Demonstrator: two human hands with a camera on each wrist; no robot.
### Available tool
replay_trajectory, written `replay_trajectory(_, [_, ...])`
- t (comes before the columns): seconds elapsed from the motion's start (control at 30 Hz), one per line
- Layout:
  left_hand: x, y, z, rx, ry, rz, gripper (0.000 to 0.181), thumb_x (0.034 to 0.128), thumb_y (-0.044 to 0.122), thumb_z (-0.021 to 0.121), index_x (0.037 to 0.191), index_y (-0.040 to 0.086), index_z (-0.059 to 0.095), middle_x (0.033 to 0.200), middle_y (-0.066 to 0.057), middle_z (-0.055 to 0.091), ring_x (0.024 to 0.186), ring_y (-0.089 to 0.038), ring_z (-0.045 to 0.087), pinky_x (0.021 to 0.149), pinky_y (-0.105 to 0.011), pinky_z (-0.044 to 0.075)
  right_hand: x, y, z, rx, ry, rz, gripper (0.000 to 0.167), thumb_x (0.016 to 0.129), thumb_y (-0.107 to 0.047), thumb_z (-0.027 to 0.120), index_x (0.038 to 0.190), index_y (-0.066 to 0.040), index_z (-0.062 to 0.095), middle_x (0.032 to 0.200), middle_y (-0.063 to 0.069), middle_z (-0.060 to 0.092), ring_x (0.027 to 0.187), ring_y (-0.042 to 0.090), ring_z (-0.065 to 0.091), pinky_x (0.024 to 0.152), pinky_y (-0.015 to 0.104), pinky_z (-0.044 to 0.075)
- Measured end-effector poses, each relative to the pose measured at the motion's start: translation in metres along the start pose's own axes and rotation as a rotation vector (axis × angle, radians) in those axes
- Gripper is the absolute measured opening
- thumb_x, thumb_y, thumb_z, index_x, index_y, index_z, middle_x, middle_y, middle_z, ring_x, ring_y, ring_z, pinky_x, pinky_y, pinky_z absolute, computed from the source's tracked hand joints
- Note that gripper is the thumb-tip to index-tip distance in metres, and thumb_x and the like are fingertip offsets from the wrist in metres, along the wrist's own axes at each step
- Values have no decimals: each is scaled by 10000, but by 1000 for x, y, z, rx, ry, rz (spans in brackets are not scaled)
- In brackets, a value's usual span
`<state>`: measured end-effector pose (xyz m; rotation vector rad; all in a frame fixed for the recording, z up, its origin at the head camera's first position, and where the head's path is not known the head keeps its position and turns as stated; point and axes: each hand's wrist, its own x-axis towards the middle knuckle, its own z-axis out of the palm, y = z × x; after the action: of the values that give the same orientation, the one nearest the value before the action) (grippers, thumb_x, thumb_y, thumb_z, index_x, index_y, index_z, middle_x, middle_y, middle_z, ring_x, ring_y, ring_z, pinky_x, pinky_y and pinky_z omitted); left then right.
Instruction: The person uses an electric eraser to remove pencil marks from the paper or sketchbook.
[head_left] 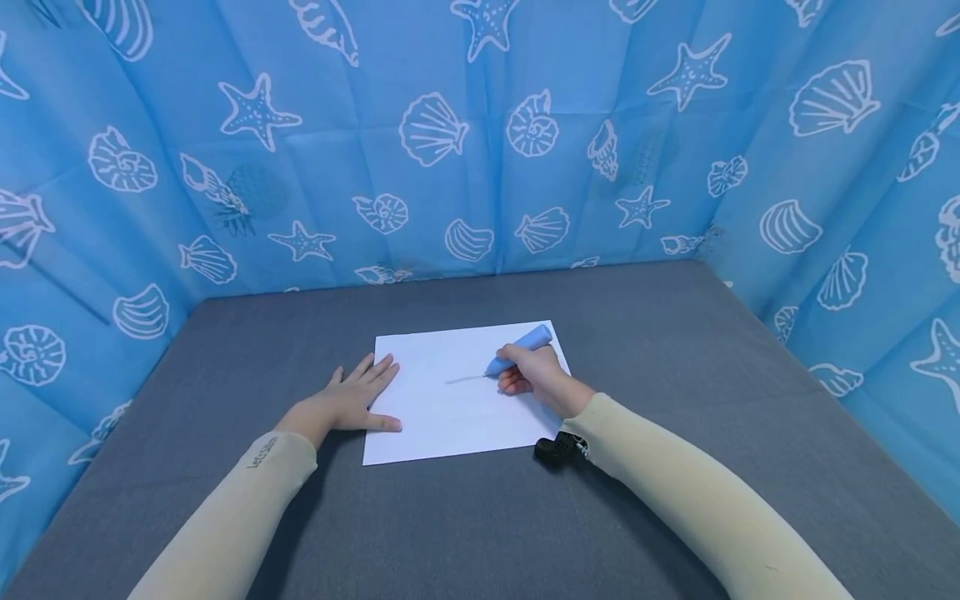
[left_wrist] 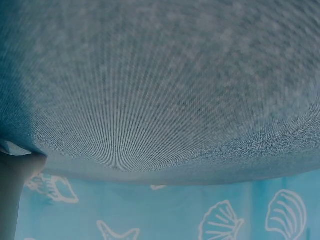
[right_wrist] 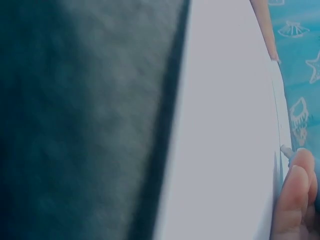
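Note:
A white sheet of paper (head_left: 450, 429) lies on the grey table in the head view. My left hand (head_left: 356, 400) rests across its left edge, fingers spread, the thumb and some fingertips on the sheet. Over the right half, my right hand (head_left: 536, 375) grips a thick blue marker (head_left: 534, 337), tilted with its thin tip down at the paper. A short, faint grey line (head_left: 463, 380) runs left from the tip. In the right wrist view, curled fingers (right_wrist: 293, 192) show beside the marker's tip (right_wrist: 286, 150). Only a sliver of the left hand (left_wrist: 20, 172) appears in the left wrist view.
Grey cloth covers the tabletop (head_left: 465, 517) around the sheet. A blue curtain (head_left: 480, 192) with white shells and starfish hangs behind and along both sides. A small black device (head_left: 555, 452) sits at the right wrist, near the paper's lower right corner.

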<state>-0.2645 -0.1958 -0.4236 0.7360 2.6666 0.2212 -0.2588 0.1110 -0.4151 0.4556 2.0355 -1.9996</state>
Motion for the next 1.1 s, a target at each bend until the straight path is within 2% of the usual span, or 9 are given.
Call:
replay_trajectory(0.33, [1, 0, 1, 0, 6, 5, 1094, 810, 720, 579, 1565, 83, 108, 1628, -121, 8, 1463, -393, -68, 1068, -702, -41, 0, 1, 0, -23, -11, 11, 228, 907, -170, 614, 831, 41, 654, 599, 69, 607, 486, 113, 581, 489, 221, 508])
replay_trajectory(0.67, [1, -1, 1, -12, 2, 2, 1092, 812, 719, 577, 1565, 83, 108, 1628, -122, 8, 1462, -394, -72, 1066, -704, -44, 0, 2, 0, -2, -20, -1, 218, 906, -157, 613, 845, 48, 652, 596, 68, 599, 483, 109, 567, 484, 217, 501])
replay_trajectory(1.0, [-1, 1, -1, -14, 3, 5, 1085, 816, 707, 585, 1564, 81, 112, 1627, -125, 13, 1463, -392, -68, 1066, -705, -37, 1, 2, 1, 7, -5, -5, 218, 906, -151, 604, 823, 45, 652, 592, 67, 599, 481, 106, 567, 486, 211, 499])
replay_trajectory(1.1, [-1, 1, -1, -17, 4, 7, 1088, 814, 710, 585, 1563, 76, 116, 1627, -128, 13, 1462, -394, -68, 1065, -706, -41, -1, 1, 1, -3, -23, -1, 219, 907, -147, 593, 800, 35, 653, 591, 68, 602, 485, 105, 574, 491, 212, 503])
